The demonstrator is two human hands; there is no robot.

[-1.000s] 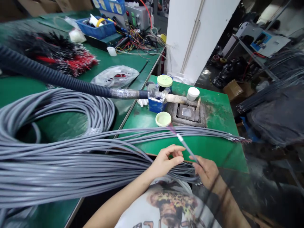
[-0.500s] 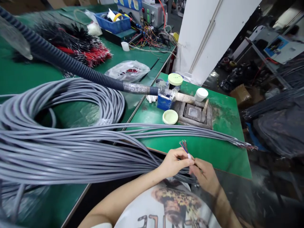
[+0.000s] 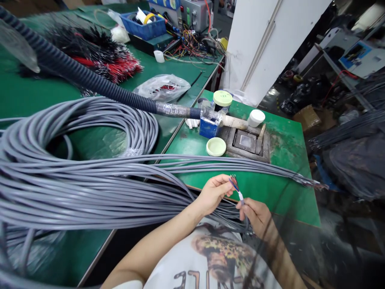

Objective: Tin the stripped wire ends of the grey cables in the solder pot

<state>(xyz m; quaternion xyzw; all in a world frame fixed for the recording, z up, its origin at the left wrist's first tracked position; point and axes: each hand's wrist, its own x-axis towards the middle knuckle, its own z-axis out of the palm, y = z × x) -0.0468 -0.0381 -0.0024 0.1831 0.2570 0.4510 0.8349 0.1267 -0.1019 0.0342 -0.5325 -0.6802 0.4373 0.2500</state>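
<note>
In front of my body, my right hand (image 3: pixel 255 214) pinches a grey cable (image 3: pixel 242 202) just below its stripped end. A white section tops the sheath, and thin coloured wires (image 3: pixel 234 183), blue and reddish among them, fan out from it. My left hand (image 3: pixel 215 192) is closed at the wires' left side, thumb and fingers against them; which strands it grips is hard to make out. Behind my hands runs a large bundle of grey cables (image 3: pixel 99 200), coiled at the left. Several of its cables stretch right across the green table, their stripped ends (image 3: pixel 313 183) near its right edge.
A solder pot (image 3: pixel 245 141) sits on the green table (image 3: pixel 288 140) beyond the cables. Around it are a pale green lid (image 3: pixel 215 147), a white jar (image 3: pixel 256 118) and a ribbed hose (image 3: pixel 120 94). Red and black wires (image 3: pixel 111 64) and a blue bin (image 3: pixel 144 27) lie farther back.
My left hand has shifted up and left from the sheath to the loose wires. My right hand keeps hold of the cable, whose white section and grey sheath now show more.
</note>
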